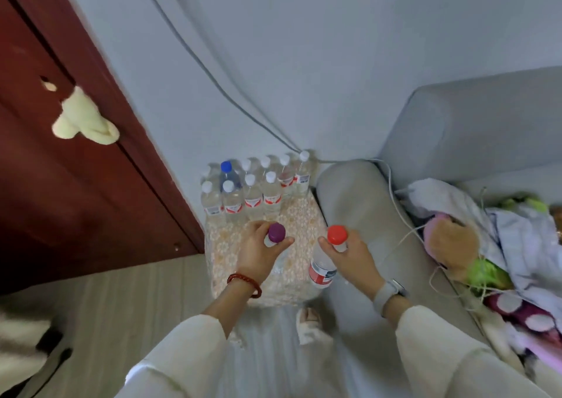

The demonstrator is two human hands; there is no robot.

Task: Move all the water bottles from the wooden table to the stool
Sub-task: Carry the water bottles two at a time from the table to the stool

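A stool (pixel 304 215) with a floral cover stands against the wall, between a door and a sofa arm. Several clear water bottles (pixel 252 191) with white caps and one with a blue cap (pixel 226 166) stand in rows at its far end. My left hand (pixel 261 251) grips a purple-capped bottle (pixel 276 233) by the neck over the stool's near half. My right hand (pixel 349 256) holds a red-capped bottle (pixel 323 271) with a red label at the stool's right edge, beside the sofa arm. The wooden table is out of view.
A dark red door (pixel 60 169) with a pale cloth (pixel 83 121) on its handle is on the left. A grey sofa (pixel 471 130) with piled clothes and soft toys (pixel 486 245) is on the right. Cables run down the wall (pixel 228 93) and over the sofa arm.
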